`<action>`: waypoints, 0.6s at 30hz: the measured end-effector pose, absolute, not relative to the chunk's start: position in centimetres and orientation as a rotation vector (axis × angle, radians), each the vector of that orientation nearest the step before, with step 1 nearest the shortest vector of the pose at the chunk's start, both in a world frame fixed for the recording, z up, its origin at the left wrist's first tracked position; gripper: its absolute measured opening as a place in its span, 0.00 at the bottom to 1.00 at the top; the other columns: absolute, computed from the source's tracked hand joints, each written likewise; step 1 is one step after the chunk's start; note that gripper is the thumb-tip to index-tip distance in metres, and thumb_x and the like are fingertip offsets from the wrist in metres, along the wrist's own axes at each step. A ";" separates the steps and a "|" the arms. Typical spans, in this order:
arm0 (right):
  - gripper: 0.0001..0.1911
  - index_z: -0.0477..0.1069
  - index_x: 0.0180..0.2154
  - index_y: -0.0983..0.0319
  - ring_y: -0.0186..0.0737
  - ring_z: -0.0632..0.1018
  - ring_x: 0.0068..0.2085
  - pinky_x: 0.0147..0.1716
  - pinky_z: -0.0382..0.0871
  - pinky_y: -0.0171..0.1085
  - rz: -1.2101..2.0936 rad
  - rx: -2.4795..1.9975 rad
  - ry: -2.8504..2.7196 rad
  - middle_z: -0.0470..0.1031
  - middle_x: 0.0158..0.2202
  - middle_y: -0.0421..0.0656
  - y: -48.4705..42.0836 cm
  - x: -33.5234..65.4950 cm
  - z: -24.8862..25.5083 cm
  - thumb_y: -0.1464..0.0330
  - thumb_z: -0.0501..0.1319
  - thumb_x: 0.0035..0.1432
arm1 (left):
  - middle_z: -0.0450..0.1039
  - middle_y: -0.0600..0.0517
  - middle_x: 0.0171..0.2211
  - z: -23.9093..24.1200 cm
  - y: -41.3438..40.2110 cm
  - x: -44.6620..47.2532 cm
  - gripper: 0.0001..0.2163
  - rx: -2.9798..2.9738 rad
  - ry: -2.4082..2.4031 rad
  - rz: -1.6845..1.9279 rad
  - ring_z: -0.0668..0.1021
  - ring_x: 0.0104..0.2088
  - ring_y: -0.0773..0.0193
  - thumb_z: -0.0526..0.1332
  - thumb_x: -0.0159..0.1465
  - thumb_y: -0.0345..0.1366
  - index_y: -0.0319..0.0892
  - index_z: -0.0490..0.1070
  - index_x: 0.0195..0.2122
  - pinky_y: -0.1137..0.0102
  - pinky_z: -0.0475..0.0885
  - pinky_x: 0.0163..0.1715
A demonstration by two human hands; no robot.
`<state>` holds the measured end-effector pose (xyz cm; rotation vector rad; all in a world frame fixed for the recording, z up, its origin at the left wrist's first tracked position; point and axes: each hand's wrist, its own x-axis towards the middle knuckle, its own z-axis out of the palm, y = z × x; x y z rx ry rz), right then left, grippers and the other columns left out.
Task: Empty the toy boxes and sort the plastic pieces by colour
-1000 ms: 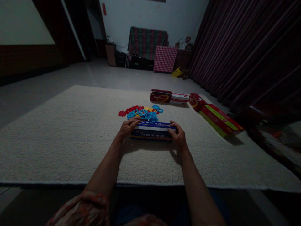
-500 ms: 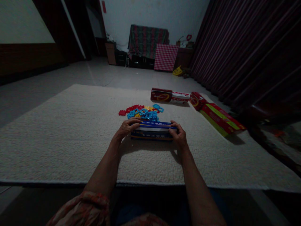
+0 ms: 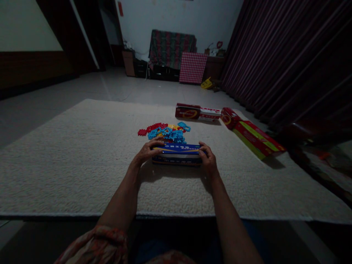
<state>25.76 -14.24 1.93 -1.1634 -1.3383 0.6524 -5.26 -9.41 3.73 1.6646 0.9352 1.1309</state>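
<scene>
A long blue cardboard box (image 3: 178, 149) with white lettering and a yellow stripe lies crosswise on the pale cloth in front of me. My left hand (image 3: 150, 151) is closed on its left end, fingers on the upper panel. At the right end, my right hand (image 3: 208, 157) grips it the same way. A white strip shows between the box's upper panel and its dark front side. Just beyond the box sits a heap of plastic gear-shaped pieces (image 3: 166, 132) in blue, red and yellow; the box hides the heap's near edge.
Dark red and white boxes (image 3: 189, 111) lie farther back on the textured cloth (image 3: 82, 146). To the right is a long red and green box (image 3: 258, 139), with another red box (image 3: 229, 118) at its far end. A dark curtain (image 3: 264, 55) hangs beyond.
The blue box's upper panel has tipped down toward me, so more of its printed face shows and less of the front side. Both hands stay at its ends.
</scene>
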 end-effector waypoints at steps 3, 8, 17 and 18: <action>0.10 0.72 0.34 0.57 0.53 0.70 0.61 0.64 0.57 0.53 0.616 -1.153 -1.349 0.73 0.59 0.48 -14.2 25.4 1.8 0.58 0.60 0.57 | 0.70 0.43 0.61 3.7 -9.4 -5.3 0.13 1.660 0.930 1.132 0.68 0.64 0.40 0.71 0.51 0.42 0.45 0.83 0.37 0.46 0.61 0.64; 0.10 0.73 0.37 0.57 0.53 0.69 0.62 0.64 0.57 0.53 0.605 -1.120 -1.350 0.72 0.60 0.48 -14.3 25.0 1.5 0.60 0.59 0.56 | 0.70 0.43 0.62 3.7 -9.4 -5.2 0.12 1.666 0.927 1.125 0.66 0.65 0.40 0.69 0.50 0.40 0.45 0.82 0.36 0.45 0.60 0.64; 0.16 0.79 0.45 0.56 0.53 0.62 0.68 0.67 0.55 0.51 0.775 -1.105 -1.389 0.63 0.68 0.43 -14.7 25.7 1.4 0.60 0.62 0.56 | 0.69 0.43 0.62 3.5 -9.1 -4.9 0.09 1.637 0.933 1.143 0.66 0.65 0.41 0.69 0.50 0.38 0.44 0.81 0.33 0.46 0.57 0.66; 0.17 0.79 0.46 0.56 0.53 0.62 0.69 0.67 0.55 0.51 0.793 -1.101 -1.380 0.62 0.69 0.43 -14.7 25.7 1.4 0.60 0.62 0.56 | 0.69 0.43 0.62 3.5 -9.1 -4.9 0.09 1.642 0.938 1.143 0.66 0.65 0.41 0.70 0.51 0.39 0.44 0.81 0.33 0.46 0.57 0.66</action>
